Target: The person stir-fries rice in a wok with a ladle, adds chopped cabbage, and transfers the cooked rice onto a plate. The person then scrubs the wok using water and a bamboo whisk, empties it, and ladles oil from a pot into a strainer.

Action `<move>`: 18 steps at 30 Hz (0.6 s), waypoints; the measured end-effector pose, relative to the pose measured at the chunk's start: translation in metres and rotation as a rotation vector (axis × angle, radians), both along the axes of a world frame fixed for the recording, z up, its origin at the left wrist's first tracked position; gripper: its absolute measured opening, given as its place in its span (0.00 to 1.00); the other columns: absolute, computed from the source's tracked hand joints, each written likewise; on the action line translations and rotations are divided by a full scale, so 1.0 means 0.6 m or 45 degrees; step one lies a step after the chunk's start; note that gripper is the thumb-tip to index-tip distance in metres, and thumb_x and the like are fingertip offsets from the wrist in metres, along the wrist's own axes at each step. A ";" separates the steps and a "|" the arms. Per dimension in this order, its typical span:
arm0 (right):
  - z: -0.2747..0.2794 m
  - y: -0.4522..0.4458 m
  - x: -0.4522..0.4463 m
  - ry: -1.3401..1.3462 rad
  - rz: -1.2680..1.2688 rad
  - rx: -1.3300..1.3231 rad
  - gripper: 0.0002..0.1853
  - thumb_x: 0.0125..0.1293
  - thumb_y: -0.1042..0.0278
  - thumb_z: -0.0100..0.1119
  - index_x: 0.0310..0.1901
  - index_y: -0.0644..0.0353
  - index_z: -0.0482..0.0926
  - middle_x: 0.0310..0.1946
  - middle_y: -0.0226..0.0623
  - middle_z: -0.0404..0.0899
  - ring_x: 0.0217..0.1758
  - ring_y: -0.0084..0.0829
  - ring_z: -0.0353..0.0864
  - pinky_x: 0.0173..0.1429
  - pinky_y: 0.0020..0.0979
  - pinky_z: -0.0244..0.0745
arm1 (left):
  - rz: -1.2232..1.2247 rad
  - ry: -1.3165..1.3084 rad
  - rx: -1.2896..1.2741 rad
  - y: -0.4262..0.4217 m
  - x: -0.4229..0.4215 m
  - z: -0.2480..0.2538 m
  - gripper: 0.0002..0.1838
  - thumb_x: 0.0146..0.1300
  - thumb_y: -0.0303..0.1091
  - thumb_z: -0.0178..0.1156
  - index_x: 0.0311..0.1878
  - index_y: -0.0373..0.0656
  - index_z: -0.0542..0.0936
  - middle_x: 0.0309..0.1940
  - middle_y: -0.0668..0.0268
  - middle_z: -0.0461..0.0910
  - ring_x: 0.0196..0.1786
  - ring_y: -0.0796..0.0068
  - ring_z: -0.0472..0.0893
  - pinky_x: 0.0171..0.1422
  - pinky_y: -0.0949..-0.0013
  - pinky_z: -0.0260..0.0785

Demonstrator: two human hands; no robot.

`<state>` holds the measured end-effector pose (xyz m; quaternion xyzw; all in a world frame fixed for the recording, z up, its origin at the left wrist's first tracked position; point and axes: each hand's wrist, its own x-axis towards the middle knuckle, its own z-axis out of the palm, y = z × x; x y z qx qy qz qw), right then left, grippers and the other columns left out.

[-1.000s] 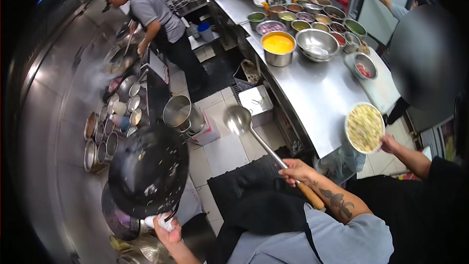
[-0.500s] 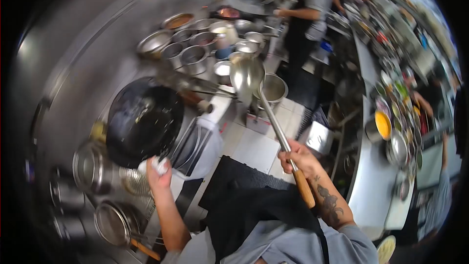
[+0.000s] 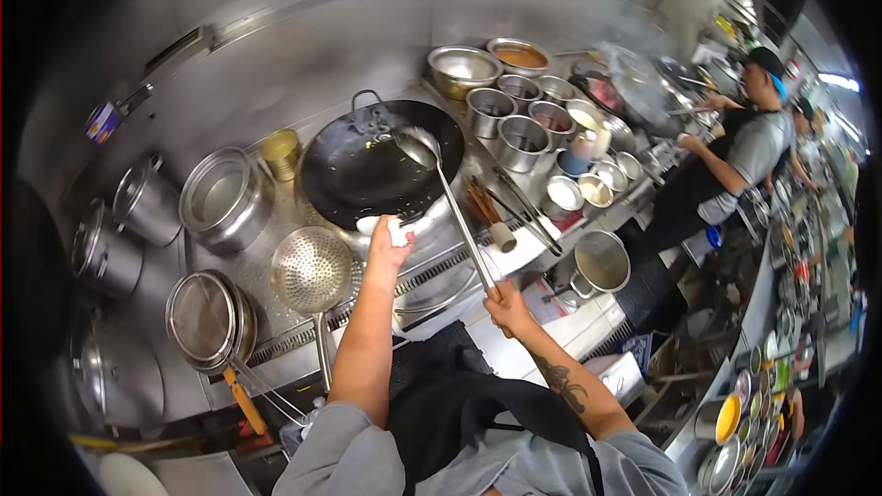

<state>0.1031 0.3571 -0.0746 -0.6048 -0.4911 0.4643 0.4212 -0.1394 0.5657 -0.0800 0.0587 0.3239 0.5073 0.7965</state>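
Note:
A large black wok (image 3: pixel 344 170) sits on the steel stove, with a few scraps of food on its inner surface. At its near rim, my left hand (image 3: pixel 389 246) is closed on a folded white cloth (image 3: pixel 401 231); whether it also grips the wok through the cloth is hidden. My right hand (image 3: pixel 508 308) is wrapped round the handle of a long steel ladle (image 3: pixel 459 220). The ladle's bowl is over the right side of the wok. Left of my left hand lies a perforated steel skimmer (image 3: pixel 310 268), its handle pointing toward me.
Several steel pots with sauces (image 3: pixel 524 140) stand right of the wok. A tall pot (image 3: pixel 225 197), a gold tin (image 3: pixel 281 152) and mesh strainers (image 3: pixel 202 320) are on the left. A bucket-like pot (image 3: pixel 602 264) is at lower right. A co-worker (image 3: pixel 735 152) works at another wok beyond.
My view has turned left toward the stove. The ladle has swung from over the floor and pots to the wok. My left hand stays at the wok's near rim with the cloth.

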 end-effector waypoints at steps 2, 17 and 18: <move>0.002 0.017 0.003 0.027 0.055 -0.049 0.05 0.60 0.74 0.54 0.31 0.58 0.67 0.17 0.26 0.65 0.16 0.17 0.64 0.18 0.25 0.60 | 0.026 0.069 -0.021 0.021 -0.005 -0.014 0.08 0.53 0.39 0.60 0.36 0.53 0.74 0.30 0.69 0.73 0.34 0.68 0.74 0.29 0.67 0.69; 0.166 0.255 -0.033 0.029 0.368 0.165 0.11 0.62 0.78 0.54 0.46 0.63 0.69 0.19 0.27 0.69 0.12 0.17 0.67 0.14 0.23 0.61 | 0.230 0.302 -0.161 0.001 0.012 0.033 0.18 0.63 0.56 0.54 0.39 0.51 0.75 0.24 0.68 0.75 0.25 0.67 0.76 0.20 0.63 0.69; 0.182 0.268 -0.058 0.119 0.401 0.122 0.10 0.61 0.78 0.55 0.44 0.62 0.69 0.20 0.27 0.70 0.12 0.18 0.68 0.14 0.23 0.62 | 0.213 0.397 -0.106 -0.016 0.004 0.030 0.18 0.64 0.55 0.54 0.38 0.49 0.75 0.23 0.68 0.75 0.22 0.68 0.76 0.18 0.64 0.68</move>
